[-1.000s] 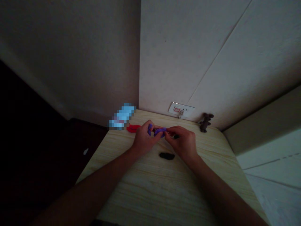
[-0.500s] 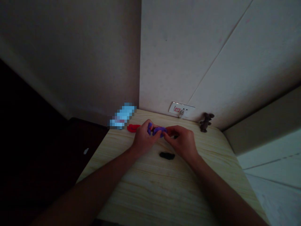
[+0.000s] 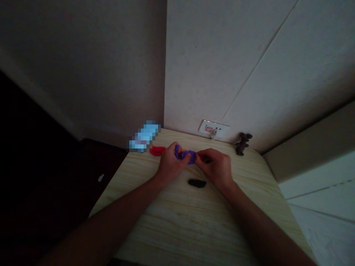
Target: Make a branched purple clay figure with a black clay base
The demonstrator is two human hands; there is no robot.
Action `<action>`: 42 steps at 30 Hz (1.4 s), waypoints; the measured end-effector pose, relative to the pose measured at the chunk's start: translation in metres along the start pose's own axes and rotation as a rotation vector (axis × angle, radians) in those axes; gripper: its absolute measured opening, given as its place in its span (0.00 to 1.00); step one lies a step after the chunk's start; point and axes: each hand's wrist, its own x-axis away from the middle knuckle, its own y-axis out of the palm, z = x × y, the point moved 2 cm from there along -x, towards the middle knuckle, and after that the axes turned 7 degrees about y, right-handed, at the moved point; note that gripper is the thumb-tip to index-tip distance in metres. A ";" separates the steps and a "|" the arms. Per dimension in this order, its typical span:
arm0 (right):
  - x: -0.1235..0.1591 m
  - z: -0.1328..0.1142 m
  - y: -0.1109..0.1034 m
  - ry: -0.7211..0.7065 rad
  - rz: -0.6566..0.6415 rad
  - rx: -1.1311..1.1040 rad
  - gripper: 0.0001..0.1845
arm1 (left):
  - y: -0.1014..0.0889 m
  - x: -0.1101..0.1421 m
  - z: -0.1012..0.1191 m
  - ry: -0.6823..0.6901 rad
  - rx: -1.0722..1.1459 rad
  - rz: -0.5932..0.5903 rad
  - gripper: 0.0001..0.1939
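A soft purple band [image 3: 192, 156] is held up between my two hands, over the far half of the table. My left hand [image 3: 171, 162] is closed on its left part, and purple also shows between the fingers. The thumb and fingers of my right hand [image 3: 216, 164] pinch its right end. Fingers cover some of the band, and its exact kind is unclear. Just left of my left hand lies a flat red piece [image 3: 157, 150] with a dark line along its middle. A small black piece [image 3: 197, 183] rests on the table below the hands.
The light wood-grain table [image 3: 177, 221] meets the wall. At its back left corner is a blurred-out light-blue item [image 3: 144, 136]. A socket [image 3: 214, 129] with a plug is on the wall. A small dark figure [image 3: 243, 144] stands at the back right.
My right hand has shifted slightly right, and its fingertips have moved to the purple band's right end. More of the band shows, flatter, between the hands.
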 end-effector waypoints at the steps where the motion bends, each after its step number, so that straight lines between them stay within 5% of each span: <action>1: 0.000 0.000 0.000 0.011 0.012 -0.006 0.06 | 0.000 0.000 -0.001 -0.012 0.005 0.009 0.18; 14: -0.007 0.002 0.000 0.530 0.053 -0.396 0.15 | 0.000 -0.002 0.005 -0.080 -0.140 0.003 0.16; 19: -0.018 -0.002 -0.019 0.515 0.163 -0.539 0.16 | 0.000 0.000 0.002 -0.109 -0.234 -0.082 0.14; 23: -0.017 -0.011 -0.014 0.529 0.017 -0.651 0.21 | 0.004 0.002 0.000 -0.071 -0.143 -0.161 0.10; 30: -0.009 -0.017 0.002 0.510 -0.133 -0.726 0.20 | -0.002 -0.002 -0.003 0.066 0.236 0.006 0.09; 37: -0.010 -0.025 -0.004 0.457 -0.124 -0.749 0.17 | 0.004 -0.001 -0.002 -0.142 0.584 -0.088 0.16; 42: -0.008 -0.026 -0.002 0.466 -0.104 -0.751 0.17 | 0.006 -0.001 0.003 -0.154 0.606 -0.100 0.22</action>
